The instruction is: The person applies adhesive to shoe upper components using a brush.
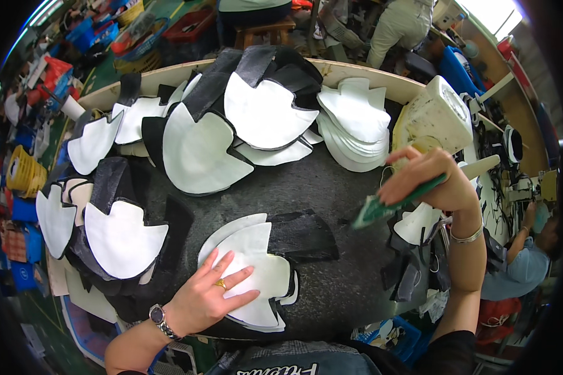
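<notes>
My left hand (pixel 201 301) lies with its fingers spread on a small stack of white notched cut pieces (pixel 247 240) near the table's front edge. A black strip of material (pixel 306 236) sticks out to the right from the stack's upper part. Raised over the right side of the table, my right hand (pixel 422 178) is closed around a flat green tool (pixel 372 214) that looks like a scraper; motion blurs it, and its tip points down and left. Just behind that hand stands a stained cream plastic container (pixel 441 115), its opening partly hidden.
Black-and-white pieces (pixel 200 150) lie in overlapping heaps along the dark tabletop's (pixel 294 181) back, with more (pixel 125 240) at the left. A white stack (pixel 355 134) sits by the container. Scraps (pixel 413 275) lie at the right edge. A seated co-worker (pixel 528 269) is at far right.
</notes>
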A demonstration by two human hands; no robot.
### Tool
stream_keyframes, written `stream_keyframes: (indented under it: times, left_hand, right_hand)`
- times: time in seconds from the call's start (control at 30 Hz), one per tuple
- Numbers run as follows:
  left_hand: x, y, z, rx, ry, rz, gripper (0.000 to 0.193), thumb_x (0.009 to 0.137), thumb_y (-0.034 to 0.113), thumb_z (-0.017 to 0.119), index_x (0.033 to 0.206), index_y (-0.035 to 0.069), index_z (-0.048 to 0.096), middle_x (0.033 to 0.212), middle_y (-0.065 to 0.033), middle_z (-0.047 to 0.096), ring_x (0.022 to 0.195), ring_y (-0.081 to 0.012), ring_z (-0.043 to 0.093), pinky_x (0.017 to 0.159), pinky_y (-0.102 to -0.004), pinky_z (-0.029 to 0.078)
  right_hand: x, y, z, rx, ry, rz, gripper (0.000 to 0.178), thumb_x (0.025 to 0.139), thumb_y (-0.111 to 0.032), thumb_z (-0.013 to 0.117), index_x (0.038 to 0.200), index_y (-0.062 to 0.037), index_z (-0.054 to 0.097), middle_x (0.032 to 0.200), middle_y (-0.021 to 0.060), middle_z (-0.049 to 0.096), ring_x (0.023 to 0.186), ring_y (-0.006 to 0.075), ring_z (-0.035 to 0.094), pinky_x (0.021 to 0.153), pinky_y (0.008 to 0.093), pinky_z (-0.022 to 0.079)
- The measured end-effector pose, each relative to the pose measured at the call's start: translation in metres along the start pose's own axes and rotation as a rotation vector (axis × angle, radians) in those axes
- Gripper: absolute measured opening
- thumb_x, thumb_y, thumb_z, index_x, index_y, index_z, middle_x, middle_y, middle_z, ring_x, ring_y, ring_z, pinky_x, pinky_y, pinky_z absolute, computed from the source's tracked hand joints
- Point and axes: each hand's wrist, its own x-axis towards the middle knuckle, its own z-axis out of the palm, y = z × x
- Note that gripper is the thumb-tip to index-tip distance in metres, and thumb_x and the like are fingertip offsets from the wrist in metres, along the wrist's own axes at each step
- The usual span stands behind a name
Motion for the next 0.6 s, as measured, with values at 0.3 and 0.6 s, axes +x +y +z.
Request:
stream_keyframes:
  times: [0.3,0.6]
  left_hand:
    - [0.002,-0.003,0.001,-0.047,-0.002,-0.008,0.043,0.078,0.005,0.062,0.115,0.025,0.072,0.133,-0.0075,0.062,0.123,-0.0404,0.056,0.108,-0.0574,0.042]
    - [0.009,-0.014,-0.044,-0.561,0.333,-0.105,0.043,0.073,-0.005,0.071,0.113,0.011,0.075,0.123,-0.0144,0.069,0.119,-0.0363,0.063,0.105,-0.0473,0.047]
  right_hand:
    - [0.034,0.036,0.082,0.033,-0.231,-0.025,0.041,0.069,0.011,0.065,0.103,-0.0099,0.076,0.103,0.007,0.075,0.1,0.0226,0.069,0.118,0.048,0.032]
    - [-0.081,0.006,0.006,-0.321,0.946,0.593,0.02,0.078,0.003,0.069,0.098,0.0018,0.072,0.084,0.0073,0.073,0.079,0.017,0.069,0.083,0.0345,0.052]
